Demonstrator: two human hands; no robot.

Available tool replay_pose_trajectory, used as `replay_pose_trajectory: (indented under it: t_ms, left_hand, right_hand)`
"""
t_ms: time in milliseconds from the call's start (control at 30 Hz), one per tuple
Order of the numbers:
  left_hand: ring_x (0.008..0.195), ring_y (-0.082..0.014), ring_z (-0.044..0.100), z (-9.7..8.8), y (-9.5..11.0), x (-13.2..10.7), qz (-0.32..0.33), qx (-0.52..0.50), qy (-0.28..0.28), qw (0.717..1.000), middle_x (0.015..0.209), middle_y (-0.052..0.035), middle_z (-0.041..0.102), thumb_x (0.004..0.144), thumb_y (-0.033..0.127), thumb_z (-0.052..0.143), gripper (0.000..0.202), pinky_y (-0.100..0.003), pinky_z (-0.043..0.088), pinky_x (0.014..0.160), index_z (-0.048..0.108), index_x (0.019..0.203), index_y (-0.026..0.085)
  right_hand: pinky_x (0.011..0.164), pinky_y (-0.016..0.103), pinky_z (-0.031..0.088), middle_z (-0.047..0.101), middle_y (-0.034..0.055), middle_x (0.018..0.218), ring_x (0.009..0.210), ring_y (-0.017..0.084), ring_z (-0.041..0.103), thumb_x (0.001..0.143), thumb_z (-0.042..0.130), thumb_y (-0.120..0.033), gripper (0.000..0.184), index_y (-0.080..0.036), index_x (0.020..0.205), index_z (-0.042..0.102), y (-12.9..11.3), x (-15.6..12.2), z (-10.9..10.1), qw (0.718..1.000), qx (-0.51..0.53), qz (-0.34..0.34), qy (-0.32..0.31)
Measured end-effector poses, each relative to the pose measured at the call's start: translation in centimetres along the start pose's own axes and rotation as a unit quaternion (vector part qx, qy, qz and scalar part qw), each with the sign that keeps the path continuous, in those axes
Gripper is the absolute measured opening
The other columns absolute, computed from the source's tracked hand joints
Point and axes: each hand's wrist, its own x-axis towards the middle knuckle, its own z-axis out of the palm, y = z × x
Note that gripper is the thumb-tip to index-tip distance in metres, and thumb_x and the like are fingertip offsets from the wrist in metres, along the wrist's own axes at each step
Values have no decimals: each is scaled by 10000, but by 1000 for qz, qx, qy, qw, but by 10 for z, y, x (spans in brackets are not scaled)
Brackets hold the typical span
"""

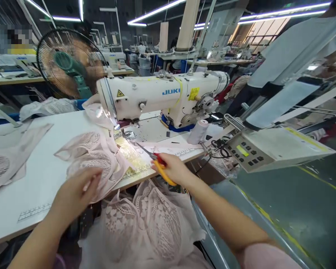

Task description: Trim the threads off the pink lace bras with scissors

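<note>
The right hand [172, 168] holds a pair of scissors [165, 175] by the orange and red handles, its grip closed around them. The blades point away to the left, toward the lit needle end of a white sewing machine [145, 93]; whether they are parted is too small to tell. The left hand [72, 192] is blurred, fingers bent and thumb apart, over the near left edge of a pale pink bra [91, 162] — whether its grip has any cloth in it, I cannot tell. That bra lies on the white surface [44, 179], left of the scissors and just in front of the machine's needle end. A yellow patch [130, 152] shows between the bra and the blades, with ruler marks along the near edge. Another pink bra [16, 153] lies at the far left of the surface, and a lace one [154, 220] is draped below the edge, between the forearms. A cone of thread [198, 131] stands near the machine's right end — beside it hangs a control box [268, 151] with buttons.
</note>
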Motion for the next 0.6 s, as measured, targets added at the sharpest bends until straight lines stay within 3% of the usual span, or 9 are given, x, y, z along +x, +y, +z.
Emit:
replay_pose_trajectory:
  t_ms: [67, 133, 267, 400, 500, 600]
  left_hand:
    - [1051, -247, 609, 0, -19, 33, -41, 27, 11, 999, 1267, -165, 579, 896, 300, 375, 424, -352, 501, 881, 526, 1226, 81]
    - [1152, -275, 544, 4, -36, 56, -75, 55, -3, 996, 1334, -201, 509, 892, 232, 427, 440, -420, 454, 949, 451, 1293, 52]
    - [1094, -260, 572, 14, -54, 62, -136, 87, -31, 986, 1239, -118, 569, 897, 301, 533, 419, -495, 461, 916, 466, 1286, 161]
    - [1065, -254, 587, 15, -57, 46, -184, 82, -41, 979, 1241, -117, 568, 910, 337, 510, 450, -486, 478, 890, 435, 1324, 180]
    - [1082, -281, 589, 8, -62, 29, -210, 42, -44, 976, 1214, -132, 613, 898, 275, 489, 384, -476, 463, 905, 514, 1268, 178]
    - [1108, -308, 580, -1, -71, -2, -234, -24, -12, 972, 1207, -104, 641, 871, 259, 448, 325, -431, 460, 911, 610, 1146, 203]
  right_hand:
    - [621, 255, 400, 636, 53, 819, 757, 181, 582, 817, 604, -287, 130, -167, 814, 554, -26, 46, 20, 1000, -9, -7, -2]
    - [655, 265, 429, 646, 71, 876, 805, 191, 597, 833, 606, -265, 139, -147, 901, 579, -51, 83, 39, 1000, -19, -10, -12]
    - [801, 372, 506, 606, 93, 1085, 947, 205, 601, 886, 585, -302, 288, -124, 1112, 567, -90, 121, 70, 998, -34, -18, -42]
    - [825, 404, 518, 567, 96, 1176, 994, 209, 594, 912, 554, -318, 324, -146, 1186, 542, -105, 128, 83, 994, -25, -35, -97]
    - [752, 336, 507, 613, 60, 949, 851, 181, 596, 853, 616, -250, 180, -114, 969, 599, -103, 121, 72, 989, 7, -61, -136]
    - [625, 244, 442, 516, -24, 705, 668, 120, 504, 768, 627, -193, 127, -147, 746, 510, -95, 96, 49, 982, 65, -89, -154]
